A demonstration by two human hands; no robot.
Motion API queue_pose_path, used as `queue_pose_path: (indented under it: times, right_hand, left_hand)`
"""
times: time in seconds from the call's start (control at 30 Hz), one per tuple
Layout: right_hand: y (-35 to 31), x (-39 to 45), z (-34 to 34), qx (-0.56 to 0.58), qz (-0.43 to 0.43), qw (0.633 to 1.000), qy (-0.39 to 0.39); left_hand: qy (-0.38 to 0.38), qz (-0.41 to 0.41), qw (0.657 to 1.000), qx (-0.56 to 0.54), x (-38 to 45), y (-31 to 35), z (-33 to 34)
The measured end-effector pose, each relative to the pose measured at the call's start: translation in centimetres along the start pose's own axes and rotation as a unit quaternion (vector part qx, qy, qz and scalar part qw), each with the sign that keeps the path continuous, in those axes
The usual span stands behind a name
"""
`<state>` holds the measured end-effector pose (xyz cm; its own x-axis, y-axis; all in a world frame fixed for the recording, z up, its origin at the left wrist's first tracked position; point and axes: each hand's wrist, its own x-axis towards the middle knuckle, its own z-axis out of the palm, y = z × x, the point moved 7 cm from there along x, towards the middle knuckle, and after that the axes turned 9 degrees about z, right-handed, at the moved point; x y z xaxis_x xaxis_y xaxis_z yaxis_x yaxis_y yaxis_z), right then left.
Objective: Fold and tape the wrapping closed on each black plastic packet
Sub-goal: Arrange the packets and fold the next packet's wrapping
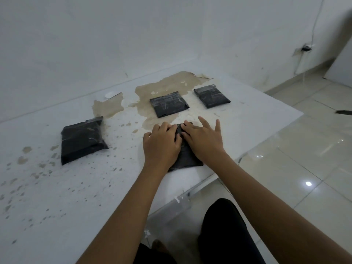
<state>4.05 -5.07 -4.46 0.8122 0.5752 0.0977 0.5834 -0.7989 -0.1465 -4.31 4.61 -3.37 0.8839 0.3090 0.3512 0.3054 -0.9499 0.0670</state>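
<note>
Head view looks down on a white counter with worn, stained patches, and four black packets on it. Both hands press flat on the nearest packet, which lies close to the counter's near edge, toward its right side. The left hand covers the packet's left half and the right hand its right half, fingertips meeting over the far end, where the wrapping seems to be folded over.

Neither hand has a closed grip: the palms lie down and the fingers are loosely spread, pinning the plastic rather than pinching it. Whether tape sits under the fingers I cannot tell.

To do this step well, I judge that the fold should be held taut and flat, one hand staying as an anchor while the other smooths outward from the middle so no air or creases stay trapped. Slippery plastic tends to spring back, so pressure should hold until the tape bonds.

The held packet's long axis runs from the near edge toward the far edge, tilted slightly left at its far end; the folded end points away from the person.

Three more packets wait: a left packet toward the left edge, a middle packet just beyond the hands, and a right packet near the far right corner. Both far ones show a glossy sheen, possibly tape.
</note>
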Motion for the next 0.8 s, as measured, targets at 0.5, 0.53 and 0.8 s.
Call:
queue_pose_path:
  times: [0.5, 0.53, 0.8]
  right_hand:
    - [2.9, -0.7, 1.1, 0.107, 0.029, 0.991, -0.073]
    - [2.8, -0.7, 1.0, 0.102, 0.028, 0.992, -0.074]
    - [2.9, -0.6, 1.2, 0.090, 0.024, 0.994, -0.066]
  left_hand:
    - [-0.093, 0.066, 0.993, -0.027, -1.2, -2.6, 1.8]
    - [-0.091, 0.072, 0.993, -0.026, -1.3, -2.7, 1.9]
    - [-0.040, -0.001, 0.999, -0.034, -2.1, -2.4, 0.4]
